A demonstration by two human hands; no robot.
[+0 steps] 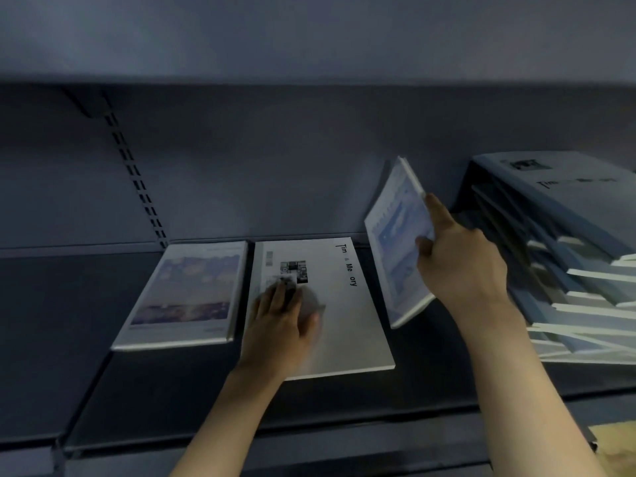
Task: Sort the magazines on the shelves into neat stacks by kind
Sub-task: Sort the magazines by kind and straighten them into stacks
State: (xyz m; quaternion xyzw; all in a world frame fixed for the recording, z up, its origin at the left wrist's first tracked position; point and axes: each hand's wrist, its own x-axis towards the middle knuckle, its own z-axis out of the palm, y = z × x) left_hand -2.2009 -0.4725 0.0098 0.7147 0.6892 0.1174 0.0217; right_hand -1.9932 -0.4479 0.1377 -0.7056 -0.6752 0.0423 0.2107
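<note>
Right now two bare hands reach onto a dark shelf. The left hand lies flat on a white magazine with its fingers straight, and it looks blurry. That magazine lies flat on the shelf and has black words down its side and small pictures near the top. Just beside it, on the left, lies a picture magazine with a sky-like cover, also flat.

The right hand holds a blue magazine up off the shelf. It is tilted, with its low corner near the white one. The thumb is on the cover and one finger points up along the edge.

Farther right sits a messy pile of magazines, with many edges sticking out at different angles. A gray back wall stands behind everything.
</note>
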